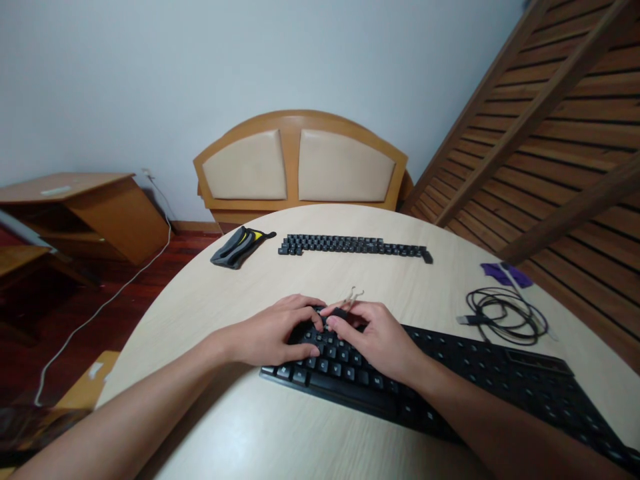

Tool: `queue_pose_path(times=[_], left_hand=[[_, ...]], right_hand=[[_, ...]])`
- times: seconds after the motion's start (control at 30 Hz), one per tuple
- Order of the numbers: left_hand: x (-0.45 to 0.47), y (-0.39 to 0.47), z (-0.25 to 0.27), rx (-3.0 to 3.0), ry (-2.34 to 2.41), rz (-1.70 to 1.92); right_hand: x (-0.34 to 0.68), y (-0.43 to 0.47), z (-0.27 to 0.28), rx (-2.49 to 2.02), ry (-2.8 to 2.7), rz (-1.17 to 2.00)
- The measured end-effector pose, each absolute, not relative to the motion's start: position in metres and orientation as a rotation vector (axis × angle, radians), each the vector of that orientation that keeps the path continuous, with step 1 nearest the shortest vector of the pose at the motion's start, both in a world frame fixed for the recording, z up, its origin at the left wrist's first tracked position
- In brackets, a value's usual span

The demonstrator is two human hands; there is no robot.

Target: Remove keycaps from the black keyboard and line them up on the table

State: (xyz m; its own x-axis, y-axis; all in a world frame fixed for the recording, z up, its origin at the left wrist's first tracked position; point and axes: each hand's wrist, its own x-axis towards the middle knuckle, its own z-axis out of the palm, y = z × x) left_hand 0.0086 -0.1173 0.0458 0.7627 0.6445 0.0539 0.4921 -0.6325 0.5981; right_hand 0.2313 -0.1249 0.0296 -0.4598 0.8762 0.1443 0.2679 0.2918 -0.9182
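Observation:
A black keyboard (350, 390) lies at a slant on the table, its keycaps in place at the left end and many bare switch spots on the right. My left hand (280, 330) rests over the keyboard's left end, fingers apart, thumb and index finger touching keys. Just beside it, my right hand (383, 333) is closed above the upper keys. Its thumb and fingers pinch a small black keycap (341, 313). Two thin hooked wire prongs (356, 292), like those of a keycap puller, stick up behind the right fingers; the rest of that tool is hidden.
Loose black keycaps (335, 243) lie in rows farther back on the round table (200, 407). A grey and black pouch (239, 247) with yellow is at the back left. On the right are a coiled USB cable (500, 317) and a purple cloth (493, 271).

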Motion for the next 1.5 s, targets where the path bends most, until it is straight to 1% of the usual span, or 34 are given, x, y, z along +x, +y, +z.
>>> queue_pose_path(times=[0.13,0.97,1.5], left_hand=[[0.0075,-0.1168,0.0436,2.373,0.838,0.370],[0.0082,-0.1164,0.0443,2.374,0.841,0.362],[0.0076,-0.1158,0.0438,2.371,0.834,0.377]], right_hand=[[0.2315,-0.1261,0.0316,-1.021,-1.920,1.122],[0.2320,-0.1252,0.0303,-1.045,-1.969,1.125],[0.2316,-0.1271,0.0310,-1.011,-1.997,1.044]])
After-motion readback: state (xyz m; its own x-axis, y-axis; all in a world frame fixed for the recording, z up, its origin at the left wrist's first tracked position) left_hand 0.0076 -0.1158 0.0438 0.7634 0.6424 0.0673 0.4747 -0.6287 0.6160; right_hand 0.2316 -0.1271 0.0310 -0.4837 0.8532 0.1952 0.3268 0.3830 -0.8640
